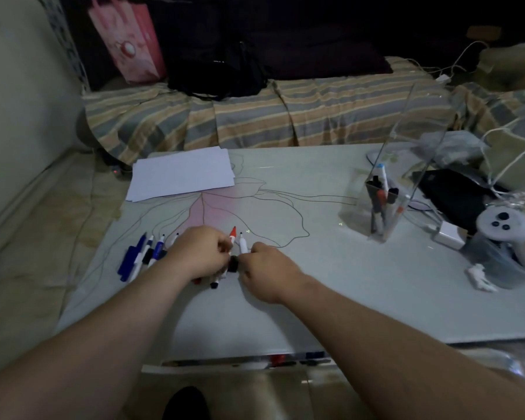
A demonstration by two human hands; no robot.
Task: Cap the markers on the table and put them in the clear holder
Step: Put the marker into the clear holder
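Both hands meet at the near-left marker row: the left hand [199,253] pinches a red marker [232,234], tip pointing far, while the right hand [264,268] grips a black cap [233,264] just nearer, with the holder [382,207] far right.

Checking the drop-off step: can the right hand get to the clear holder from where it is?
Probably yes. The right hand is mid-table, the clear holder stands to its right, and only bare table lies between them.
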